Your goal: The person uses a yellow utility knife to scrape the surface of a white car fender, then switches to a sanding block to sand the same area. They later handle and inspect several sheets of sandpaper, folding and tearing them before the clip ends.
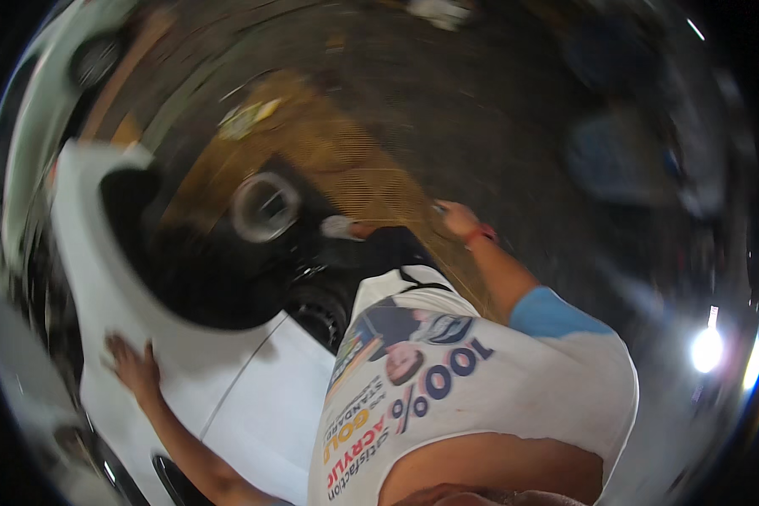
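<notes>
Smooth white car panel (185, 350) on the person's left, curvy dark arch cut in, left hand (132, 364) resting on it, fingers spread. Then a round pale-rimmed tub (244, 207), tan dotted mat (337, 148), right hand (458, 219) kinda curled, too blurry to tell if it's gripping anything.

White car panel (185, 363); red wristband (481, 235); light-blue sleeve (552, 314).

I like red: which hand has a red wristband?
The right hand, away from the white panel; the left hand, on that panel, shows a bare wrist.
</notes>
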